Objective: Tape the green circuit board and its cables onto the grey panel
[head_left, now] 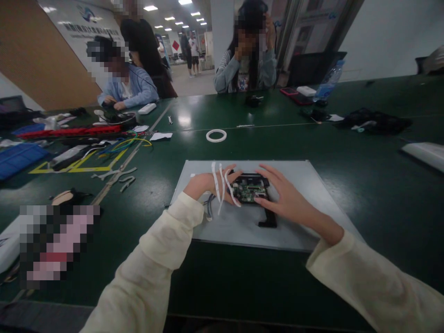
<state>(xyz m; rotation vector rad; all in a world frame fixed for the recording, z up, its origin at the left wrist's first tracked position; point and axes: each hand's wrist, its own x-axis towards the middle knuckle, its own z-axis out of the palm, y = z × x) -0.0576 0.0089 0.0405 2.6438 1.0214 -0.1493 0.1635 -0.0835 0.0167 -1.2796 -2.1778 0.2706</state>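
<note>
A black-framed device with a bare green circuit board (pixel 250 190) lies on a light grey mat (pixel 225 231). My left hand (pixel 212 183) is closed around the device's left edge, its fingers partly hidden. Several narrow white strips (pixel 217 182) hang across that hand and the device's left side. Dark cables (pixel 209 208) show just below the left hand. Over the device's right side, my right hand (pixel 286 192) has its fingers stretched apart, with the thumb near the board's lower right. A black L-shaped piece (pixel 269 219) extends below the device under that hand.
Beyond the mat lies a white tape roll (pixel 216 135). Cables, tools and a blue tray (pixel 22 159) crowd the left side of the green table (pixel 166 152). A water bottle (pixel 329 82) stands far right. Two people sit opposite; another person (pixel 140 41) stands behind.
</note>
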